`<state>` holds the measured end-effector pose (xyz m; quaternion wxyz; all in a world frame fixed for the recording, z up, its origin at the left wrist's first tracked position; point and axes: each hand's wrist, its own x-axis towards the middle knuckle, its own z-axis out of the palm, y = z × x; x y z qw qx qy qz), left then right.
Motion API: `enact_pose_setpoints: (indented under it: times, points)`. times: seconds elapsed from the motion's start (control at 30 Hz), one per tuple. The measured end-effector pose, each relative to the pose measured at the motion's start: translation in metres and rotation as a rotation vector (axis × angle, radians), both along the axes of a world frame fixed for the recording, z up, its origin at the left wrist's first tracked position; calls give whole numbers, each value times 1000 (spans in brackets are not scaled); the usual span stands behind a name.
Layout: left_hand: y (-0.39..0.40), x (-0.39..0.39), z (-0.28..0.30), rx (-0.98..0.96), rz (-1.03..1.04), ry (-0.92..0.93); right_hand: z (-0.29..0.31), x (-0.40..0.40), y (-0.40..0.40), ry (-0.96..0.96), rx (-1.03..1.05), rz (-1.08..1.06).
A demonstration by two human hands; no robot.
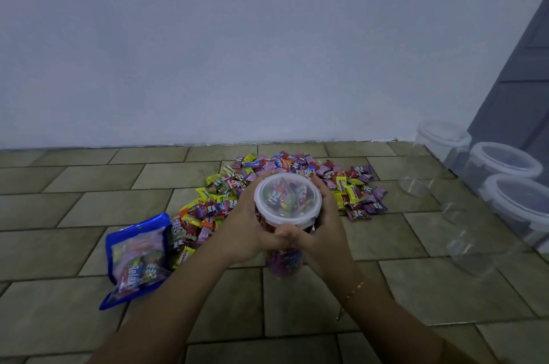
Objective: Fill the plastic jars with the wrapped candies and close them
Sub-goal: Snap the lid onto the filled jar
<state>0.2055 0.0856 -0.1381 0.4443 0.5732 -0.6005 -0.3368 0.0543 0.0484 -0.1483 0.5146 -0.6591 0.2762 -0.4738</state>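
Note:
A clear plastic jar point(285, 262) full of wrapped candies stands on the tiled floor in front of me, with a clear lid point(287, 200) on top. My left hand point(249, 227) grips the lid's left side and my right hand point(323, 221) grips its right side; my thumbs meet at the near edge. Behind the jar, a big heap of colourful wrapped candies point(350, 185) spreads over the floor. Three empty clear jars with lids on stand at the right: one far point(436, 155), one in the middle point(502, 164), one near point(520, 206).
A blue candy bag point(138, 256), partly full, lies on the floor to the left of the jar. A pale wall point(237, 51) runs behind the heap. A grey door or panel point(517, 81) rises at the right, behind the empty jars.

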Motion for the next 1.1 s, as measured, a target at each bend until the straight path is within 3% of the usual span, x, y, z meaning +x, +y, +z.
enact_pose_setpoints:
  times: [0.27, 0.43, 1.1]
  points:
    - [4, -5, 1, -35, 44, 72, -3, -16, -5, -22, 180, 188]
    - [3, -4, 0, -46, 39, 84, -5, -19, -7, -41, 262, 189]
    - [8, -6, -5, 41, 89, 54, -4, -23, -6, 48, 188, 215]
